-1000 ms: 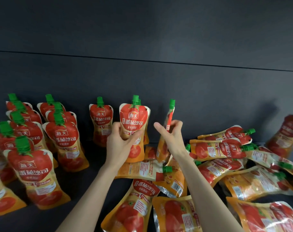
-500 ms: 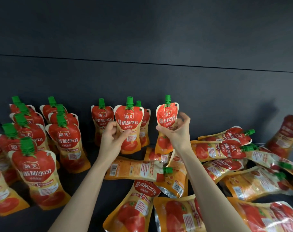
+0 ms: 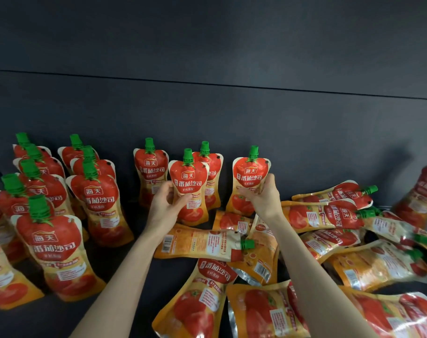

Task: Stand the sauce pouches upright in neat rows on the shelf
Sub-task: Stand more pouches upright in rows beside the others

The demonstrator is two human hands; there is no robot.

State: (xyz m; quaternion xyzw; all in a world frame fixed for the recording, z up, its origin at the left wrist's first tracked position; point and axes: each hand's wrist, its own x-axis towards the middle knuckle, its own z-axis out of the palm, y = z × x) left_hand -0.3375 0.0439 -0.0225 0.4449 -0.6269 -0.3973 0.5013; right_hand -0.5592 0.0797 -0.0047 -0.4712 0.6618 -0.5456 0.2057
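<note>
On the shelf [image 3: 49, 320], your left hand [image 3: 167, 206] grips the centre pouch [image 3: 188, 181] and your right hand [image 3: 263, 198] the end pouch [image 3: 250, 176], both upright beside rows [image 3: 98, 198] at left; roughly half done, a heap [image 3: 329, 211] lies flat at right.

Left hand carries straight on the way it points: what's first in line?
Probably the upright red-and-orange sauce pouch with a green cap right behind the similar pouch that the left hand grips; the dark back wall lies beyond. Gap between the two pouches is unclear.
</note>
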